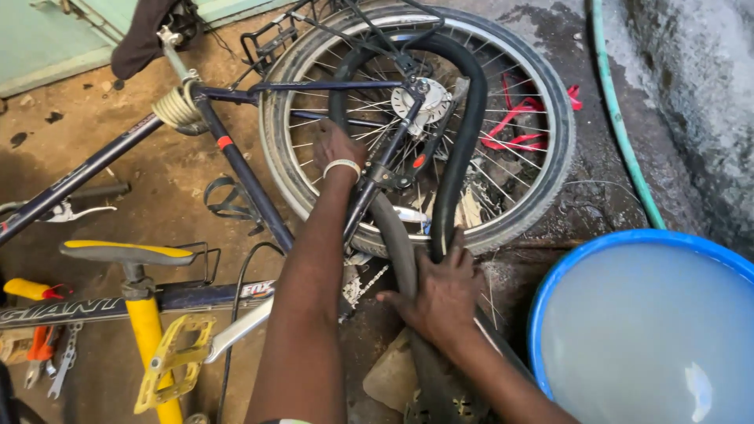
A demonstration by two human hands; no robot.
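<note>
A bicycle lies on its side on the ground, its rear wheel (pixel 550 180) in front of me. A black inner tube (pixel 463 133) loops out over the spokes and hub (pixel 420 98). My left hand (pixel 336 148), a white band on its wrist, reaches in among the spokes next to the dark frame stay. My right hand (pixel 438 294) grips the lower part of the inner tube just below the tyre. The fingers of my left hand are partly hidden by the frame, so what they hold is unclear.
A blue basin (pixel 550 290) full of cloudy water stands at the lower right. A green hose (pixel 620 118) runs along the right. A yellow floor pump (pixel 149 330) and several wrenches (pixel 59 365) lie at the left. Red strap (pixel 518 118) shows behind the spokes.
</note>
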